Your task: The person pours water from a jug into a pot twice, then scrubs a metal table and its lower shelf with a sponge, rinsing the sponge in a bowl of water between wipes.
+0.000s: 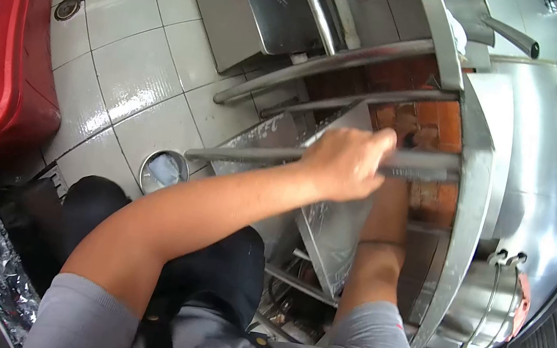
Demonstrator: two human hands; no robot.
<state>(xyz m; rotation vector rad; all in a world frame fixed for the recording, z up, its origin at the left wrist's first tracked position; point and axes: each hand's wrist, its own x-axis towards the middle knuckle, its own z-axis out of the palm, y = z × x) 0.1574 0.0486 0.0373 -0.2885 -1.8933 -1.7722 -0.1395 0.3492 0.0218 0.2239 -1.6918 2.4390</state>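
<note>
My left hand (347, 164) is closed over a horizontal metal bar (245, 154) of a steel rack, its knuckles toward the rack's right-hand upright. A blurred grey strip (422, 165) runs from its fingers to that upright; I cannot tell whether the hand holds it. My right arm (379, 263) reaches under the bar into the rack. At its end my right hand (419, 134) shows dimly against orange-brown tiles (447, 120), its fingers mostly hidden. A tilted metal panel with whitish smears (327, 236) lies between my arms.
The rack's steel upright (467, 204) stands right of my hands, with metal pots (479, 308) beyond it. A steel box (246, 9) stands on the wet white-tiled floor (120, 69). A round metal container (164, 170) is near my knees. A red bin (21, 53) is at left.
</note>
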